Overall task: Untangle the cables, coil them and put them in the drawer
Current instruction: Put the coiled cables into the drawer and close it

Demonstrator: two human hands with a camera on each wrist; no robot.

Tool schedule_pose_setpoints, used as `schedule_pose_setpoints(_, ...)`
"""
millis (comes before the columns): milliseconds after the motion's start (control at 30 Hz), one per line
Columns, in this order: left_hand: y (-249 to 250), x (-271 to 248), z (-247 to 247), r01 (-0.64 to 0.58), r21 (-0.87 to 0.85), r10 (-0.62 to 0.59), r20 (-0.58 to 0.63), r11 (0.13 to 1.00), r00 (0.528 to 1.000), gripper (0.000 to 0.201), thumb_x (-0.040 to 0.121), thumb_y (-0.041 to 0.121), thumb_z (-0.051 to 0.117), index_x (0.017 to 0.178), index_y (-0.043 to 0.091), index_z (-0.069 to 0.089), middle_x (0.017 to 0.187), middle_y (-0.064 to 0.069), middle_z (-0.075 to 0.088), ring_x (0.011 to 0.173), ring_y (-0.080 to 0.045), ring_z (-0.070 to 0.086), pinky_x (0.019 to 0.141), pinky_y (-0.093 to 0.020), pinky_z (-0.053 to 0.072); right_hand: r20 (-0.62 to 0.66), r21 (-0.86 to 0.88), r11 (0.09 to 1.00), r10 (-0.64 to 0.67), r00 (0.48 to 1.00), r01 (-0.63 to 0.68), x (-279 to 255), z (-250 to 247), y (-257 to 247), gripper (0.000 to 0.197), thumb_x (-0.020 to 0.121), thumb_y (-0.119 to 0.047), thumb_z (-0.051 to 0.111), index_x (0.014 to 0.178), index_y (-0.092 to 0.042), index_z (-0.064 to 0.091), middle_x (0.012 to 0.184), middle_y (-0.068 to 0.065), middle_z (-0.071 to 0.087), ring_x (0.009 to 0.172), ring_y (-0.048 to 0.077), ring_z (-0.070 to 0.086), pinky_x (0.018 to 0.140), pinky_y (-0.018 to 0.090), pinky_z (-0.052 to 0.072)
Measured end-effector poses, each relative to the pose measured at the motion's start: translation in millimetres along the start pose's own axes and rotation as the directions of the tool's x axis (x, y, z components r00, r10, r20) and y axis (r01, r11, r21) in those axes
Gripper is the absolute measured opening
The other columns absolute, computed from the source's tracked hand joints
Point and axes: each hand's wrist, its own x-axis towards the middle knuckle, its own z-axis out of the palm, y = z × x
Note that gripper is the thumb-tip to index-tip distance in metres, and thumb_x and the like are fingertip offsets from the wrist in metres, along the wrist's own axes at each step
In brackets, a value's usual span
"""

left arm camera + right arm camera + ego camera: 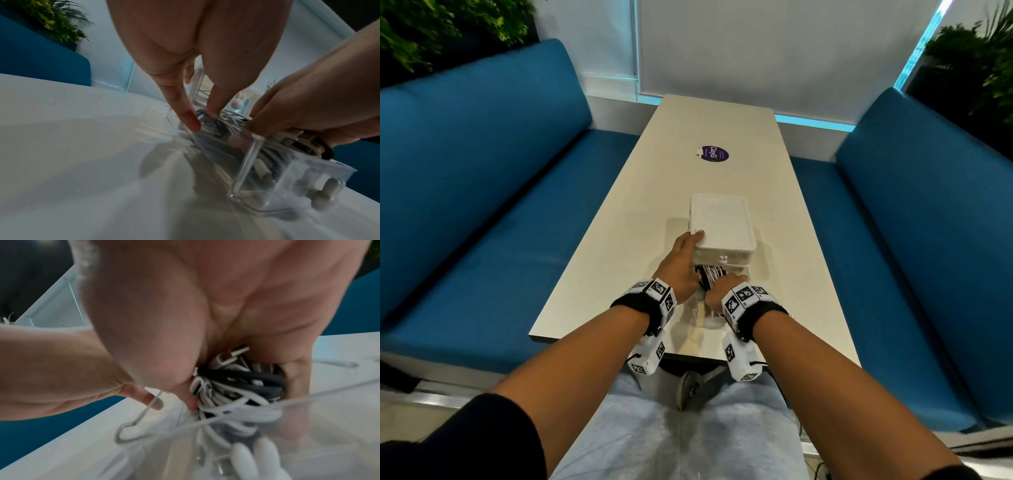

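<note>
A white drawer unit [722, 222] stands on the pale table [619, 240]. Its clear lower drawer [252, 162] is pulled out toward me. Inside lies a bundle of white and black cables [710, 274], with plugs showing in the right wrist view. My right hand [722, 286] reaches into the drawer and grips the cable bundle [257, 382], thumb on one side and fingers curled round the other. My left hand [685, 263] rests its thumb on the unit's top corner. Its straight fingers [191, 123] touch the drawer's side wall and the cables.
A round purple sticker [714, 154] lies farther up the table. Blue benches [482, 192] run along both sides, with plants in the far corners. White rabbit-shaped knobs [237, 102] sit on the drawer fronts. The table's near edge is just below my wrists.
</note>
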Motion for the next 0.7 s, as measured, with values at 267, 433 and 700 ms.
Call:
schedule_pose_setpoints(267,3,0,1,-0.005,0.02,0.006,-0.026,1.0,1.0,0.079,0.085,0.01,0.066,0.151,0.023,0.025,0.156,0.003,0.019,0.107,-0.033,0.061,0.096,-0.034,0.048,-0.082,-0.116,0.993,-0.01,0.997,0.001,-2,1,10,0.044,0.094,-0.044,0.049,0.118,-0.009,0.06,0.119,0.013,0.06,0.108,0.03,0.06,0.088,0.037,0.051)
schedule_pose_setpoints(433,6,5,8,0.01,0.081,-0.003,-0.089,0.997,0.996,0.077,0.082,0.014,0.074,0.144,0.022,0.029,0.149,0.002,0.023,0.103,-0.028,0.061,0.087,-0.038,0.053,-0.105,-0.227,0.974,-0.045,0.993,0.02,-4,-2,16,0.057,0.098,-0.049,0.031,0.132,-0.007,0.05,0.132,0.016,0.05,0.119,0.029,0.05,0.1,0.04,0.039)
schedule_pose_setpoints(700,8,10,11,0.019,0.231,0.009,-0.119,0.973,0.993,0.077,0.077,0.015,0.077,0.133,0.026,0.025,0.142,-0.002,0.027,0.089,-0.032,0.063,0.075,-0.045,0.056,-0.158,-0.236,0.96,-0.193,0.968,0.153,0,-2,33,0.051,0.095,-0.044,0.021,0.109,-0.013,0.059,0.118,0.011,0.059,0.104,0.028,0.055,0.1,0.051,0.025)
